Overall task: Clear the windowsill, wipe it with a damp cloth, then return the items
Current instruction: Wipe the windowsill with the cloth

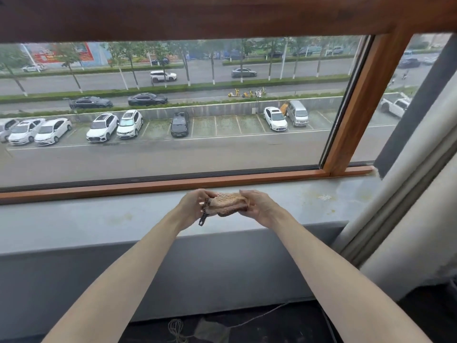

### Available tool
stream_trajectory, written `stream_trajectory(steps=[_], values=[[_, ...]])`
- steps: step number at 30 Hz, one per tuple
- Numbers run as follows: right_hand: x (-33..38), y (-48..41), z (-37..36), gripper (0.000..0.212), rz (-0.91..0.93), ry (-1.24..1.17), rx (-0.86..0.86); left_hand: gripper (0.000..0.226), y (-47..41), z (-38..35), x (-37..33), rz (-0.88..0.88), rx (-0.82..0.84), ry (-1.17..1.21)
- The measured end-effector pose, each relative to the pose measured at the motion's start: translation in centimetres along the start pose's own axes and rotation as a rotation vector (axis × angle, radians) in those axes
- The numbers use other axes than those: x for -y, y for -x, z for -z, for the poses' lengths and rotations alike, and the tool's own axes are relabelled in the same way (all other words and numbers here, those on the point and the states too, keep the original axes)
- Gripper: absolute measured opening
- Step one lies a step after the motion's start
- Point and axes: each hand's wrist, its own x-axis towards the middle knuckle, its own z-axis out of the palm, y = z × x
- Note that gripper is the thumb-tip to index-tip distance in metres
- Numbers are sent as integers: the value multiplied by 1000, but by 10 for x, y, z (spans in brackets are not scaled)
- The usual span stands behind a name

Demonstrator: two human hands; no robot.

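My forearms (138, 263) reach out to my left hand (195, 204) and right hand (259, 205), each curled round one end of the folded cloth (228, 204) just above the windowsill (99, 219); it looks soft, light and limp, best gripped bunched.

The left hand (193, 206) and right hand (259, 207) hide the cloth (230, 204) ends.

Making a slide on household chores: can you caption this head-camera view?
The left hand and right hand grip a bunched tan cloth over the grey windowsill, parked cars outside.
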Motion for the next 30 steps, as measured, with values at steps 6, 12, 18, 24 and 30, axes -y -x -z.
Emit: stream_trajectory(steps=[6, 12, 18, 24, 30], values=[[12, -40, -51, 13, 4, -113, -21, 46, -21, 18, -10, -282, 59, -780], [12, -66, -70, 22, 32, -62, -19, 35, -50, 28, 0, -431, -163, -693], [15, -80, -11, 22, 94, 394, -306, 21, -84, 39, -12, -267, -306, -876], [23, -89, 48, 15, 184, 856, -491, 29, -119, 11, -3, -240, -455, -1410], [34, -110, 74, 39, 332, 1196, -411, 34, -130, -24, 17, -299, -33, -1359]])
